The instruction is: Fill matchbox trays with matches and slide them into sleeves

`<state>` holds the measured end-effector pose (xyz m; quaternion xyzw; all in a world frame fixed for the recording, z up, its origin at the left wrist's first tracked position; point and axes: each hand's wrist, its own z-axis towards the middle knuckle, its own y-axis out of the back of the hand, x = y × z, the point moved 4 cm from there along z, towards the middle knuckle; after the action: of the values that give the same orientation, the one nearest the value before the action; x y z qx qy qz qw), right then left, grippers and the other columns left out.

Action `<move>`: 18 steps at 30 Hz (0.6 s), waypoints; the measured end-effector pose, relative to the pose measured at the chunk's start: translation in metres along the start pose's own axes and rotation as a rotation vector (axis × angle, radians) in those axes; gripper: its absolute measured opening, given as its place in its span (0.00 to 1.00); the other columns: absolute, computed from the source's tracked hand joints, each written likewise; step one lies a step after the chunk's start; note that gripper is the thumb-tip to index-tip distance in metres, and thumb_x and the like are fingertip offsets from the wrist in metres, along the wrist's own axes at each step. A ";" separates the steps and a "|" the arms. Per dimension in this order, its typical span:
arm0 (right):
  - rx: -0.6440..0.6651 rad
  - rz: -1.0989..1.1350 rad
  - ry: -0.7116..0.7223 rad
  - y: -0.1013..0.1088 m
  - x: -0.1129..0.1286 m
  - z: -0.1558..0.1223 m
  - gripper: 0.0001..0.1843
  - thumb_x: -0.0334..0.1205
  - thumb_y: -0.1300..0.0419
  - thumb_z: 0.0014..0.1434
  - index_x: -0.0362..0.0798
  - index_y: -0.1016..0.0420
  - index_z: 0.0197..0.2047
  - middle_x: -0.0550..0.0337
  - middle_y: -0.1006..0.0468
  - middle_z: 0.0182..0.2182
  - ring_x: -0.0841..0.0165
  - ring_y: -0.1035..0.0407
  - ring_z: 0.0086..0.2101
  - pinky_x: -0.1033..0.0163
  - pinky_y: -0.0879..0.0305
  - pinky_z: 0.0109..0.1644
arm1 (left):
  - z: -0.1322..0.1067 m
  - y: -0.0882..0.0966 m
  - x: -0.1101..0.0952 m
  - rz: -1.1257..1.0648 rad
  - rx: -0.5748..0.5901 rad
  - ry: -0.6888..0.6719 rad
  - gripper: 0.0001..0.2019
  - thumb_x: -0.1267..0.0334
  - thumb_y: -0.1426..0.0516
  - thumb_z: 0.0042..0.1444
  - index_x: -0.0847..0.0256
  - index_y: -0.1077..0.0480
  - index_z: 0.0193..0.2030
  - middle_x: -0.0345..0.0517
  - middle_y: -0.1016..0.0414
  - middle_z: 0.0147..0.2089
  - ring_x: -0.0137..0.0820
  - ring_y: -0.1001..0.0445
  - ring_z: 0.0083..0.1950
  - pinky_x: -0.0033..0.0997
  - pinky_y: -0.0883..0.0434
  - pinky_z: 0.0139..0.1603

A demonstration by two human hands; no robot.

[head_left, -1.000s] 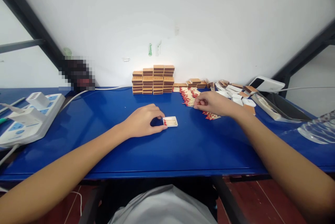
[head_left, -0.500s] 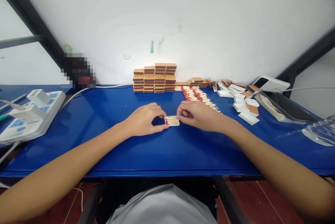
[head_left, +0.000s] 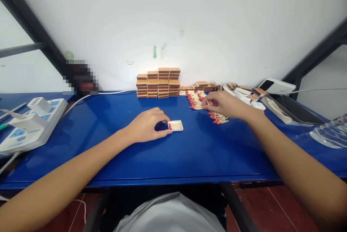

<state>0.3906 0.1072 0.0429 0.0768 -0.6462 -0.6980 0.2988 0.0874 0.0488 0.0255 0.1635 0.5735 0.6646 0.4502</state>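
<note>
L hand (head_left: pixel 148 125) clamped on the L end of the tray (head_left: pixel 179 130), thumb on the near side, fingers on the far side. Tray's white, open-topped, flat on the blue tabletop (head_left: pixel 162 159), approx. centre, w/ a few matches inside, red heads to the L, by the thumb. R hand (head_left: pixel 206 106) is at the pile (head_left: pixel 193 100), R of & beyond the tray; thumb & forefinger tips v. close tog., can't tell if a match is betw. them. Pile's heads mostly L; a smaller bunch (head_left: pixel 218 118) lies nearer, just below R hand. Boxes (head_left: pixel 158 86) stacked by the wall (head_left: pixel 217 25), beyond the tray, cols. of uneven ht., tallest on the R. More box parts, white & brown, jumbled R of the pile, partly behind R hand. Far R: white device (head_left: pixel 280 86), clear plastic (head_left: pixel 328 134). Far L: power strip (head_left: pixel 35 136) w/ plugs in.
</note>
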 end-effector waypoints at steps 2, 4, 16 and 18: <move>0.030 0.011 -0.006 -0.006 -0.005 0.003 0.11 0.45 0.40 0.64 0.48 0.20 0.37 0.57 0.23 0.27 0.64 0.32 0.29 0.59 0.44 0.36 | 0.000 0.001 0.001 0.002 0.000 0.001 0.13 0.53 0.36 0.67 0.58 0.20 0.51 0.48 0.18 0.46 0.40 0.23 0.49 0.40 0.26 0.49; 0.046 0.005 -0.007 -0.013 -0.004 0.005 0.10 0.44 0.40 0.63 0.48 0.20 0.37 0.56 0.23 0.29 0.64 0.32 0.29 0.59 0.43 0.36 | 0.000 0.001 0.001 0.003 0.001 0.003 0.12 0.54 0.35 0.67 0.58 0.20 0.51 0.48 0.18 0.46 0.40 0.23 0.49 0.40 0.26 0.49; 0.105 0.038 0.022 -0.018 -0.001 0.003 0.09 0.44 0.40 0.62 0.48 0.21 0.37 0.57 0.21 0.29 0.66 0.32 0.28 0.61 0.41 0.34 | -0.001 0.001 0.001 0.009 -0.003 0.002 0.12 0.53 0.36 0.67 0.58 0.20 0.50 0.48 0.18 0.45 0.40 0.23 0.49 0.40 0.25 0.48; 0.104 0.064 0.037 -0.019 0.001 0.004 0.12 0.46 0.40 0.64 0.48 0.21 0.37 0.55 0.20 0.31 0.66 0.31 0.29 0.61 0.41 0.35 | 0.000 0.001 0.002 0.010 -0.003 0.004 0.12 0.53 0.36 0.67 0.58 0.20 0.50 0.48 0.18 0.45 0.40 0.23 0.49 0.40 0.26 0.49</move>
<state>0.3817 0.1093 0.0256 0.0841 -0.6782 -0.6520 0.3285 0.0860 0.0497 0.0254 0.1645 0.5727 0.6678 0.4461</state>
